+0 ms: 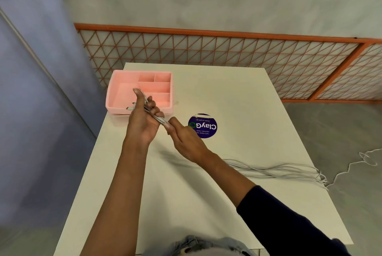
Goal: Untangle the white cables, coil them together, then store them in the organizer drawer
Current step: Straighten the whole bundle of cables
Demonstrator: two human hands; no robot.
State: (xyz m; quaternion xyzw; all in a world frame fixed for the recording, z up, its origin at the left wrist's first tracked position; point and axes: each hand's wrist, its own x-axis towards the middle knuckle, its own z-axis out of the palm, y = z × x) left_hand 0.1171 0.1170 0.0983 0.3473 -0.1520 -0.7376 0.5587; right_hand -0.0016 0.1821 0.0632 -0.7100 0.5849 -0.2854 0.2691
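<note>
I counted two hands, left hand (142, 123) and right hand (184, 138); one pink organizer (116, 109), five compartments (154, 87) showing; one table (237, 94); one sticker (203, 126); white cables (279, 170), several, number unclear.

We see the white cables (289, 171) as smooth, plastic-sheathed cords, and the pink organizer (115, 98) as smooth matt plastic. The table (227, 90) looks like smooth, matt white laminate. The sleeve (289, 224) is dark matt cloth, and the floor (330, 131) looks like rough grey concrete.

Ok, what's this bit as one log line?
stage: gathering | left hand: grips white cables | right hand: holds same cables | slack: trails off table, right edge | pink organizer: no cables seen inside
</note>
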